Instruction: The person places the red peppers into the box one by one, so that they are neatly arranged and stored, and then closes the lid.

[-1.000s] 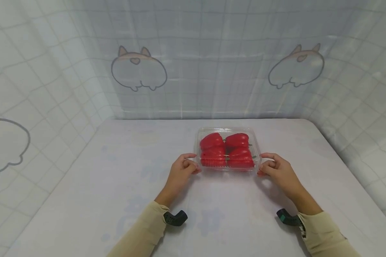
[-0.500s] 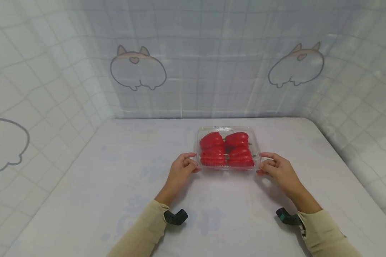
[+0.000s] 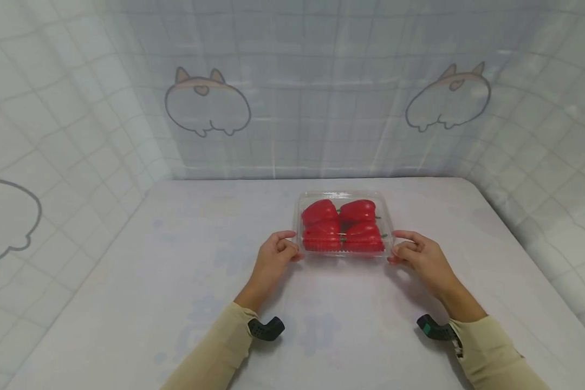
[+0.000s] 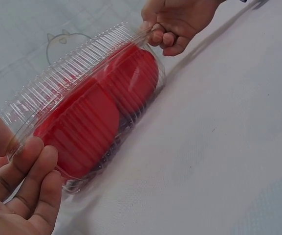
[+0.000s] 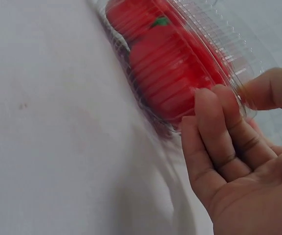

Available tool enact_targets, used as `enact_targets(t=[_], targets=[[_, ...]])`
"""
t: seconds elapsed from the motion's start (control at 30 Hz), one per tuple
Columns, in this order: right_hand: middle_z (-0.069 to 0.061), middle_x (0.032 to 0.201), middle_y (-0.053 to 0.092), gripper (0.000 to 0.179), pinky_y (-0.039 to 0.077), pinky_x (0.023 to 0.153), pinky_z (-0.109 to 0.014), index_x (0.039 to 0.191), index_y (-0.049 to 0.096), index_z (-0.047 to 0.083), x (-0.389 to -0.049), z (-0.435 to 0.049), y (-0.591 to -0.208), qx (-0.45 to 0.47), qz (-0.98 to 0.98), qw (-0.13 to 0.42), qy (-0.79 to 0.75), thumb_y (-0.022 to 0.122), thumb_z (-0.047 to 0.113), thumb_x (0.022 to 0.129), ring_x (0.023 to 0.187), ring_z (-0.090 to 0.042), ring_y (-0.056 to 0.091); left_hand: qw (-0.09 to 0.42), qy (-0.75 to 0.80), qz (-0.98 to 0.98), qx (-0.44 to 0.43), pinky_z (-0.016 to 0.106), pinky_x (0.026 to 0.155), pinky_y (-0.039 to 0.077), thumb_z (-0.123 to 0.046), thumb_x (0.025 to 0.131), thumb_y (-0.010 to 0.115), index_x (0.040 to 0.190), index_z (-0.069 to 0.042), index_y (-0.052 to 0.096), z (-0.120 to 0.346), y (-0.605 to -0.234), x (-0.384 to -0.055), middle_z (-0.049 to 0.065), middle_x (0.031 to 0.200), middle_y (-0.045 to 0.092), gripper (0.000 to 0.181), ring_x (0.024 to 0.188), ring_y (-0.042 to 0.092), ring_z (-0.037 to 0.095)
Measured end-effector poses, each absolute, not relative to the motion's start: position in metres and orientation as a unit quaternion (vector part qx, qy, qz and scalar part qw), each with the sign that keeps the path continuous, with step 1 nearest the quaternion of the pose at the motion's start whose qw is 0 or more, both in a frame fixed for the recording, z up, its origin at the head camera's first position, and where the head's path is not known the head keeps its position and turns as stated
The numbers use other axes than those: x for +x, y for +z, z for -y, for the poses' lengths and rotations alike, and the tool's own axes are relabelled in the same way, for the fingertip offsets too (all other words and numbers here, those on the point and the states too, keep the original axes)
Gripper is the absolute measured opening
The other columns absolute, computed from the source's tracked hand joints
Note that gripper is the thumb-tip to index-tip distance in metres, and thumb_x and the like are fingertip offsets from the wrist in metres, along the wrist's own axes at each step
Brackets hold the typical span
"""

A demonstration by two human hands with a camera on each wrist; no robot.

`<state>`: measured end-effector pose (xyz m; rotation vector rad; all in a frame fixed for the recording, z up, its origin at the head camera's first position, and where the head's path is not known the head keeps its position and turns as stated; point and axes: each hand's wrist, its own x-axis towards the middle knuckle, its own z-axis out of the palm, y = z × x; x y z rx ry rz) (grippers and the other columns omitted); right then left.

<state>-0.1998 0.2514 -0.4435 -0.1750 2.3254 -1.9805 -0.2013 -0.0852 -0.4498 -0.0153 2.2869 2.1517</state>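
A clear plastic clamshell box (image 3: 343,255) sits on the table with its ribbed lid down over several red bell peppers (image 3: 363,236), whose green stems show. At the box's near left corner my left hand (image 3: 274,253) pinches the rim between thumb and fingers. My right hand (image 3: 421,260) does the same at the near right corner. The left wrist view shows the left fingers (image 4: 26,159) bent at the flange, with the front wall of the box facing the camera. In the right wrist view, the right thumb (image 5: 272,88) lies over the rim and the fingertips are under it.
A white cloth with faint blue prints covers the table (image 3: 200,271). Its back edge meets a grid-patterned curtain (image 3: 292,108) with dog drawings, which also hangs at both sides. Each wrist carries a black device (image 3: 266,329) at the cuff of a beige sleeve (image 3: 214,346).
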Motion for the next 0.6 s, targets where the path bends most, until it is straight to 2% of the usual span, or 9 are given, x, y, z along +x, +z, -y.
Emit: enact_targets(t=[0.27, 0.6], targets=[[-0.014, 0.100, 0.070, 0.048, 0.057, 0.083, -0.025, 0.142, 0.040, -0.008, -0.197, -0.249, -0.439, -0.036, -0.760, 0.050, -0.647, 0.057, 0.011, 0.101, 0.085, -0.016, 0.070, 0.009, 0.682, -0.731, -0.004, 0.036, 0.089, 0.056, -0.003, 0.097, 0.056, 0.134, -0.003, 0.053, 0.085, -0.448, -0.200, 0.008, 0.086, 0.065, 0.037, 0.088, 0.070, 0.020], [-0.012, 0.097, 0.068, 0.047, 0.057, 0.081, -0.024, 0.141, 0.037, -0.009, -0.196, -0.246, -0.440, -0.043, -0.745, 0.048, -0.664, 0.056, 0.007, 0.101, 0.082, -0.016, 0.066, 0.025, 0.679, -0.733, -0.004, 0.036, 0.091, 0.055, 0.003, 0.096, 0.053, 0.134, 0.004, 0.051, 0.083, -0.424, -0.188, 0.011, 0.086, 0.062, 0.038, 0.090, 0.069, 0.023]])
